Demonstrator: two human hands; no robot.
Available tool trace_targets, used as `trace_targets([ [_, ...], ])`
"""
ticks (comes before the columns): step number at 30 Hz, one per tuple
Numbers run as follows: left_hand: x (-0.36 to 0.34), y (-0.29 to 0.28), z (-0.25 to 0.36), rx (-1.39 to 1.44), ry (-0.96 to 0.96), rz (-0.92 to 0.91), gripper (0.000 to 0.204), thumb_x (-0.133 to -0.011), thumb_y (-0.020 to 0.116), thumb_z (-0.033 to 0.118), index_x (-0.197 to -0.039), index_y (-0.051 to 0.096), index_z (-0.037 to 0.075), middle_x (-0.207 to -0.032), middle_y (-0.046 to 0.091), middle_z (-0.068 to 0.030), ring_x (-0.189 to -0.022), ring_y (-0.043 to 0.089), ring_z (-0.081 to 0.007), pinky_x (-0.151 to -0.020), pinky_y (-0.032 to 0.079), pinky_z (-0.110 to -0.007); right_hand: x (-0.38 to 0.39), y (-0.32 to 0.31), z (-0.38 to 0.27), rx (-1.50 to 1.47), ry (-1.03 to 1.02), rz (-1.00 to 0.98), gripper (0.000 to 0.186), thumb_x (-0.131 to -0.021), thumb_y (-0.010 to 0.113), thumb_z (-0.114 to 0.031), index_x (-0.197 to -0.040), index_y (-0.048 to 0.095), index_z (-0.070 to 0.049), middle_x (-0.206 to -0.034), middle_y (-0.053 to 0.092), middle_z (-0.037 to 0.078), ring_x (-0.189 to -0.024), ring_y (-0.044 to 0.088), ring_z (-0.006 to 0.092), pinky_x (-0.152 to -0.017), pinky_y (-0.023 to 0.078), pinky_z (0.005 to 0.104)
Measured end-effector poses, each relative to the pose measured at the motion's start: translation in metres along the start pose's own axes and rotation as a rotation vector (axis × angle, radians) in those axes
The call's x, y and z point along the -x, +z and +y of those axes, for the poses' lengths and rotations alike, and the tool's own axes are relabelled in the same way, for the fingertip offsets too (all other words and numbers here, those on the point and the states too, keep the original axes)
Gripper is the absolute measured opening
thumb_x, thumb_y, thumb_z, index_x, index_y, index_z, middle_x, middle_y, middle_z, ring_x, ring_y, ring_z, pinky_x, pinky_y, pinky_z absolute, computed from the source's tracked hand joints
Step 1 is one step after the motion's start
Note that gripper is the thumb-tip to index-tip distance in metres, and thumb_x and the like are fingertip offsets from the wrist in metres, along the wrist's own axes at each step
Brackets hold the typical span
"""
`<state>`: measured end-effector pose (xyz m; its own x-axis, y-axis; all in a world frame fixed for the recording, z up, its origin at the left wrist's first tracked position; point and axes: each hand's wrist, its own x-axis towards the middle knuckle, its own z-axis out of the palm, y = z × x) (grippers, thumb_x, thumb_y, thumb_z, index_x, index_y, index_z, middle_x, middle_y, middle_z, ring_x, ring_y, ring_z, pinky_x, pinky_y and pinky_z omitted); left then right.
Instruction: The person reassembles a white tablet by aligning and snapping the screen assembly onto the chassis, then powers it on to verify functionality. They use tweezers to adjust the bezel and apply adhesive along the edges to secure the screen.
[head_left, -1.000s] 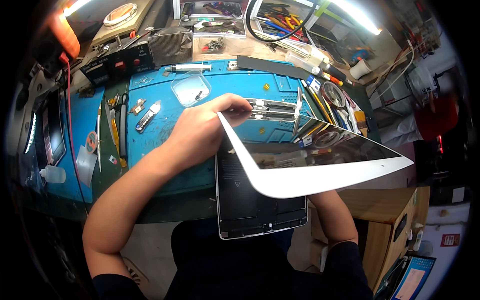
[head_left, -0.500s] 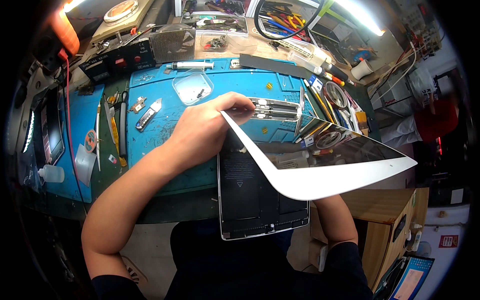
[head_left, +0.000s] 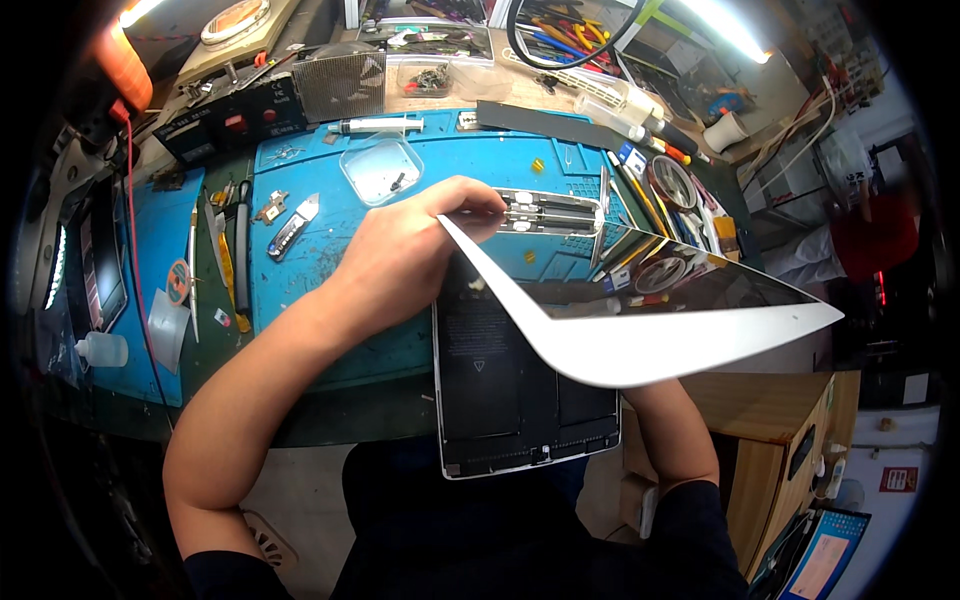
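Note:
An opened tablet body [head_left: 520, 380] lies on the blue work mat [head_left: 330, 270], its black battery and inner parts showing. Its white-framed glass screen [head_left: 650, 320] is lifted off to the right and tilted up, mirroring the tools behind it. My left hand [head_left: 410, 250] rests on the upper left corner of the tablet, fingertips at the screen's corner. My right forearm [head_left: 670, 430] runs up under the raised screen; the right hand itself is hidden behind the glass.
On the mat lie a clear square dish [head_left: 382, 170], a syringe [head_left: 375, 125], a small knife [head_left: 295, 225] and tweezers. A black power unit [head_left: 235, 115] stands at the back left, a small squeeze bottle [head_left: 100, 350] at the left edge, tool trays behind, a wooden cabinet [head_left: 780, 430] to the right.
The raised screen has swung slightly further right and up. My left hand has stayed at the tablet's upper left corner.

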<state>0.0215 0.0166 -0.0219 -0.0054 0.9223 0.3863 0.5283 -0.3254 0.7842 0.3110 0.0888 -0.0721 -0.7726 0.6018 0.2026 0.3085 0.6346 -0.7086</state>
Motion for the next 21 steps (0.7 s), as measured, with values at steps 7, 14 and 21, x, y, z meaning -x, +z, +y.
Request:
trace_targets([
  [7, -0.001, -0.001, -0.001, 0.001, 0.023, 0.010, 0.018, -0.097, 0.066, 0.010, -0.115, 0.066, 0.007, -0.108, 0.071, -0.0105, -0.097, 0.071, -0.0328, -0.082, 0.058, -0.038, -0.012, -0.002, -0.012, 0.438, -0.407, 0.101, 0.024, -0.085, 0.074, -0.012, -0.107, 0.072, -0.003, -0.100, 0.072, 0.012, -0.083, 0.071, 0.0289, -0.071, 0.059, 0.0380],
  [14, -0.004, 0.007, -0.014, 0.036, 0.076, 0.023, 0.025, -0.092, 0.072, 0.010, -0.116, 0.066, 0.007, -0.112, 0.070, -0.0086, -0.097, 0.071, -0.0318, -0.082, 0.058, -0.039, -0.015, 0.000, -0.008, 0.444, -0.559, 0.267, 0.029, -0.088, 0.075, -0.020, -0.113, 0.071, -0.007, -0.104, 0.072, 0.011, -0.086, 0.071, 0.0276, -0.074, 0.058, 0.0383],
  [21, 0.000, -0.005, 0.004, -0.059, 0.077, -0.048, 0.037, -0.083, 0.076, 0.006, -0.119, 0.068, 0.006, -0.120, 0.066, -0.0073, -0.102, 0.071, -0.0278, -0.086, 0.060, -0.037, -0.036, -0.019, -0.043, 0.650, -0.600, 0.393, 0.022, -0.088, 0.075, -0.018, -0.106, 0.074, -0.005, -0.095, 0.073, 0.013, -0.081, 0.070, 0.0328, -0.072, 0.056, 0.0401],
])
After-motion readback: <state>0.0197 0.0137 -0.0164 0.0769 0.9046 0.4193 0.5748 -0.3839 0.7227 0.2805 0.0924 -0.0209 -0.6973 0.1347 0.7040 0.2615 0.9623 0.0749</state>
